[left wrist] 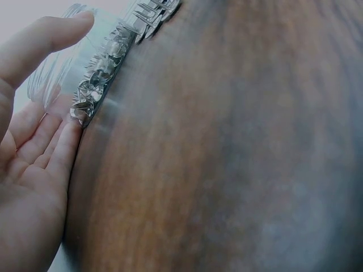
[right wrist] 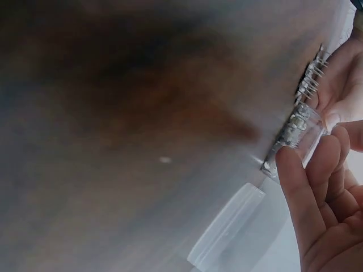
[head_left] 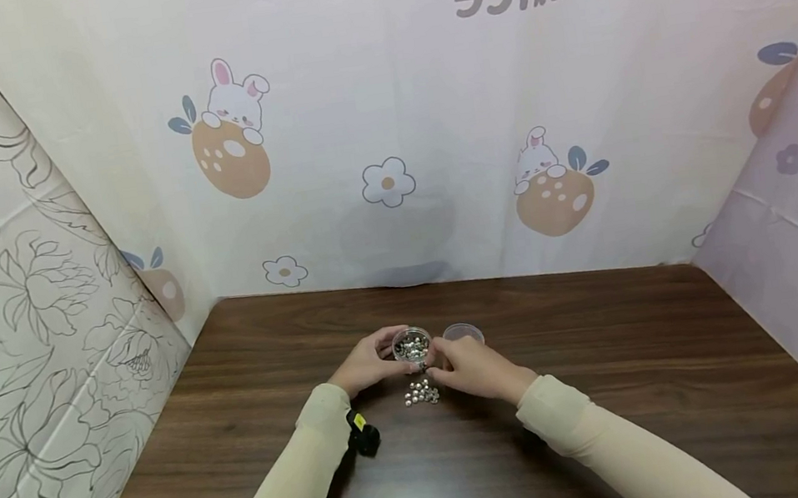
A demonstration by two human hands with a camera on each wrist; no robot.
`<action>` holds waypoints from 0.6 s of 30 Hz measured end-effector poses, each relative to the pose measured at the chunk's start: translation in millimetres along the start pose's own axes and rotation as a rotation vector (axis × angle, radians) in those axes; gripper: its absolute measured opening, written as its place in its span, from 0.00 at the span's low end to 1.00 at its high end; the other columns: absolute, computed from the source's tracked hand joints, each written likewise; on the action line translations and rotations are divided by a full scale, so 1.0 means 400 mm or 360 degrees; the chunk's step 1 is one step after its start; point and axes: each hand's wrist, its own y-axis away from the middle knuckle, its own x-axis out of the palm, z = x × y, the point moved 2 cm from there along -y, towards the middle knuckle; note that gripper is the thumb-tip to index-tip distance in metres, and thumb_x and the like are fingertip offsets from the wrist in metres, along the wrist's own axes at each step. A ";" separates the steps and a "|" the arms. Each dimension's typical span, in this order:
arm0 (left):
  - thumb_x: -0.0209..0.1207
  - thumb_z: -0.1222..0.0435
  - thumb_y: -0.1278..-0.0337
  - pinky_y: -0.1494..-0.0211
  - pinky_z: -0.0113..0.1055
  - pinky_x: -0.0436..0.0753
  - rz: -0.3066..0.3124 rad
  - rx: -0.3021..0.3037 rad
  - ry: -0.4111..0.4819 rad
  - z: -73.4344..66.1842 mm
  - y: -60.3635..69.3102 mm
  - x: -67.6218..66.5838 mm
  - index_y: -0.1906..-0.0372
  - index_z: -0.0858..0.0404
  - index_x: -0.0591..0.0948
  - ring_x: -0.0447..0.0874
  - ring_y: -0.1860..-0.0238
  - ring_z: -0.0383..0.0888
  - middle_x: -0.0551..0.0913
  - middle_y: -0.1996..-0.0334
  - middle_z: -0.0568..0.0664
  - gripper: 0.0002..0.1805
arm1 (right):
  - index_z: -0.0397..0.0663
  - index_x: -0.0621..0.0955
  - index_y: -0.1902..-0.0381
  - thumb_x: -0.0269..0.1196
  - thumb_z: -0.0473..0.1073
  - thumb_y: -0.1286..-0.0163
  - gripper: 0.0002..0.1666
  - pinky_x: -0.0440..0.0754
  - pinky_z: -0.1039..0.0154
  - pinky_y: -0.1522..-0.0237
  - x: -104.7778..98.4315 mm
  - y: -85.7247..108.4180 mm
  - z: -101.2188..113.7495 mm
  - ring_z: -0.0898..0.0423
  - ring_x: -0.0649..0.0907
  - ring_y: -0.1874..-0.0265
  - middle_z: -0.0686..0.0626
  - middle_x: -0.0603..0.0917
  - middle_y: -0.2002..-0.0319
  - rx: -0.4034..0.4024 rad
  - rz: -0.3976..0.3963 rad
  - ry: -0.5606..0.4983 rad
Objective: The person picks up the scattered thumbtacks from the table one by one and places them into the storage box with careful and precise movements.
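Observation:
My left hand (head_left: 374, 361) curls its thumb and fingers round a clear round container (head_left: 410, 335), which holds small silver metal studs (head_left: 412, 348). The left wrist view shows the thumb (left wrist: 68, 31) on one side of the clear wall (left wrist: 54, 71) and fingers on the other. At the container's right front, my right hand (head_left: 477, 369) has thumb and a finger drawn together over a small shiny stud, partly hidden by the fingertips. In the right wrist view another finger (right wrist: 298, 192) reaches beside the container (right wrist: 311, 136). Loose studs (head_left: 421, 392) lie in front of it.
A clear round lid (head_left: 463, 330) lies on the brown wooden table (head_left: 605, 323), behind the right hand. A black device with a yellow mark (head_left: 365, 437) is at the left wrist. Printed cloth (head_left: 376, 75) hangs behind the table and at both sides.

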 end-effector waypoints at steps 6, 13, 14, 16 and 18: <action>0.72 0.68 0.44 0.29 0.51 0.68 0.0007 0.0026 0.0020 -0.003 0.000 -0.001 0.28 0.65 0.69 0.72 0.34 0.56 0.74 0.35 0.61 0.39 | 0.50 0.80 0.66 0.66 0.39 0.30 0.04 0.71 0.69 0.81 0.011 0.006 -0.003 0.67 0.70 0.85 0.61 0.73 0.83 -0.0059 0.0038 0.0026; 0.72 0.68 0.45 0.27 0.50 0.66 0.0009 0.0012 0.0019 -0.003 0.001 0.001 0.28 0.64 0.69 0.71 0.33 0.55 0.73 0.34 0.60 0.39 | 0.52 0.81 0.69 0.65 0.37 0.32 0.06 0.70 0.69 0.81 0.014 0.005 0.012 0.67 0.68 0.85 0.61 0.72 0.84 -0.0039 0.0123 0.0146; 0.72 0.67 0.44 0.27 0.50 0.66 0.0009 0.0015 0.0018 -0.001 0.000 0.001 0.28 0.64 0.69 0.70 0.33 0.55 0.73 0.34 0.60 0.39 | 0.52 0.81 0.70 0.66 0.37 0.32 0.06 0.70 0.68 0.81 0.014 0.005 0.015 0.66 0.69 0.85 0.61 0.72 0.84 -0.0040 0.0129 0.0164; 0.72 0.67 0.45 0.27 0.50 0.66 0.0007 0.0024 0.0006 0.007 -0.004 0.001 0.28 0.64 0.70 0.71 0.33 0.55 0.74 0.34 0.59 0.39 | 0.53 0.81 0.71 0.66 0.37 0.33 0.07 0.71 0.68 0.80 0.014 0.003 0.022 0.66 0.69 0.85 0.61 0.72 0.84 -0.0037 0.0136 0.0208; 0.73 0.67 0.45 0.27 0.49 0.66 0.0001 0.0023 -0.0008 0.021 -0.011 -0.001 0.28 0.61 0.70 0.71 0.33 0.53 0.74 0.35 0.57 0.39 | 0.53 0.81 0.72 0.66 0.37 0.34 0.07 0.72 0.67 0.79 0.014 0.002 0.028 0.65 0.70 0.84 0.61 0.73 0.83 -0.0046 0.0133 0.0253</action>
